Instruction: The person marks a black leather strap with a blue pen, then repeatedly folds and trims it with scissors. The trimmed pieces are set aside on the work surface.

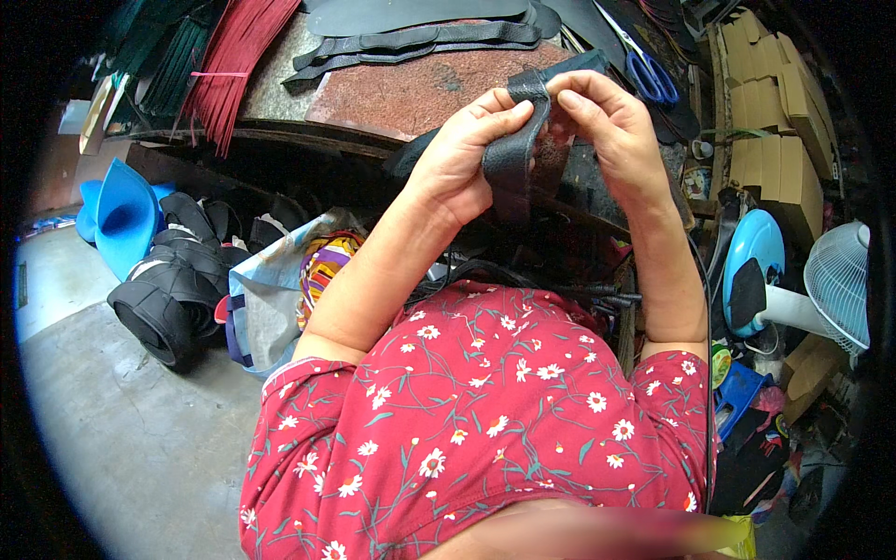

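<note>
Above the right part of the red-brown slab, black strap held up folded, lower part hanging. Left hand pinches it between thumb and fingers, likely to steady it. Right hand at strap's edge, thumb and forefinger drawn close; can't tell whether they grip it. Black strips lie along slab's far edge, probably to leave working room; scissors right of slab, seemingly for easy reach; red strip bundle left of slab, tied, presumably to stay together.
</note>
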